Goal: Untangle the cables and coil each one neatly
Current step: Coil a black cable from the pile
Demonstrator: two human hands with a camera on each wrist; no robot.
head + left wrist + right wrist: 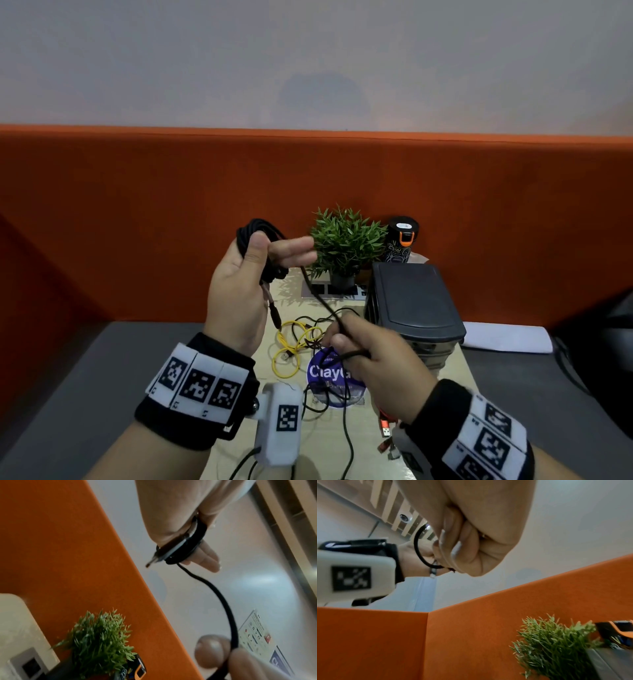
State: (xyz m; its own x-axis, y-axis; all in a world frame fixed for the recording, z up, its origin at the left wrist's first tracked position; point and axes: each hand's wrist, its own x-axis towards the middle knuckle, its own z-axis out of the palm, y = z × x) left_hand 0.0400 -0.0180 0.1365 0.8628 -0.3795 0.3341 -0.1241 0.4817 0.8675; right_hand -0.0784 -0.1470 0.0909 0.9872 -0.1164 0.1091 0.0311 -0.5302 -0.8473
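The left hand (239, 291) is raised palm-up above the pale wooden table (329, 442), its thumb pressing a coiled bundle of thick black cable (260, 240) against the palm while the fingers stretch out straight. The right hand (373, 356), lower and nearer, pinches that cable's free run in curled fingers. Beneath it, thin yellow cable (291, 342) and thin black cables (329, 397) lie tangled, partly hidden.

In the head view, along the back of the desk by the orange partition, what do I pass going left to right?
Coiled black cable held up in the left hand → potted green plant → black bottle with orange clasp → dark drawer unit → white paper.
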